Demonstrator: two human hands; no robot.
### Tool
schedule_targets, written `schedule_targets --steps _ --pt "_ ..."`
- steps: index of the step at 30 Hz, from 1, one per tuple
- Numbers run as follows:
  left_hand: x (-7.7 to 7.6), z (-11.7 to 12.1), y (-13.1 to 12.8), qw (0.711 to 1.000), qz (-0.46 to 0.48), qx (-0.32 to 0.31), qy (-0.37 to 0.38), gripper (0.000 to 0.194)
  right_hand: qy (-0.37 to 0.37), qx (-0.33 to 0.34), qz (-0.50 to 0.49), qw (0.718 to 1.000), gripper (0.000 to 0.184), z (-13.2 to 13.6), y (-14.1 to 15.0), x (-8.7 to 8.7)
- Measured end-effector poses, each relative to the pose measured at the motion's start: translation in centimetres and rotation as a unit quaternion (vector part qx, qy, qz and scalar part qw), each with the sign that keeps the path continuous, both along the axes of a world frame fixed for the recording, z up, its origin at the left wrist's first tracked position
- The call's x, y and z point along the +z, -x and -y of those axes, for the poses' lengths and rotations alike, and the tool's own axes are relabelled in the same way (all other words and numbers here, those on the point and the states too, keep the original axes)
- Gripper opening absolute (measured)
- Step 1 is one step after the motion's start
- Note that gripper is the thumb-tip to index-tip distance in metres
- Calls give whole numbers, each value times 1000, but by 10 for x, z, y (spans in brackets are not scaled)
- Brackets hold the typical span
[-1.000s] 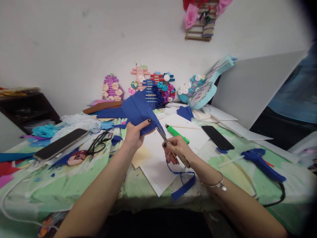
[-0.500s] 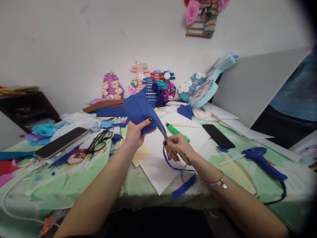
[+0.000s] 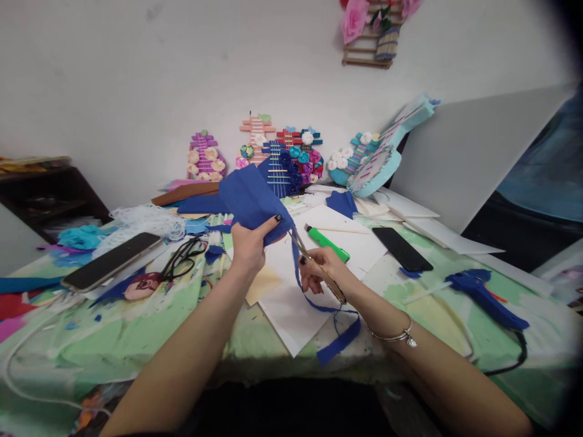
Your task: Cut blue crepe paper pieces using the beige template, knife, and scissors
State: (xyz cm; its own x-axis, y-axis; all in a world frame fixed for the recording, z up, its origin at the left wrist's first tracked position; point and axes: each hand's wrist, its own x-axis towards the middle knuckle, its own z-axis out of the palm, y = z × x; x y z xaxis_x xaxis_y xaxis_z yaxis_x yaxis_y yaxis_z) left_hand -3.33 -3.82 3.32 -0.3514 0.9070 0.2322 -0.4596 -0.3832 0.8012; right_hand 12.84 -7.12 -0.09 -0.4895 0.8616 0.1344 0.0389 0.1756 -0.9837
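Note:
A piece of dark blue crepe-like paper [image 3: 250,194] is pinched in my left hand [image 3: 250,243], thumb on top, held above the table. My right hand [image 3: 321,270] grips gold-handled scissors [image 3: 334,286], whose blades meet the paper's right edge. From that edge a narrow blue strip [image 3: 296,264] hangs down, curling past my right hand to a wider blue end [image 3: 339,343] at the table's front. White sheets [image 3: 291,321] lie under both hands. A green cutter knife [image 3: 327,243] rests just beyond my right hand.
A blue glue gun [image 3: 487,300] and a black phone [image 3: 402,249] lie at right. Another phone [image 3: 112,261], black cable [image 3: 182,261] and white shredded strands [image 3: 141,227] are at left. Decorated guitar shapes [image 3: 277,170] stand along the wall. A green-patterned cloth [image 3: 255,343] covers the table.
The blue paper has tilted and shifted slightly left in my left hand. The scissors have moved a little left and down, and the strip now hangs straighter from the blades.

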Motion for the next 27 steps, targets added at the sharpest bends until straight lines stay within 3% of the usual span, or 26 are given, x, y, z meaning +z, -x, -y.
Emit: schedule_targets --steps 5,13,27 --pt "-5 -7 3 997 -32 59 -24 43 77 22 2 997 62 4 3 1" --pt "-5 -4 3 999 -29 -14 -22 45 68 -10 -11 998 60 3 2 4" --pt "-5 0 2 997 -5 -80 17 47 36 -50 -7 998 56 -1 1 3"
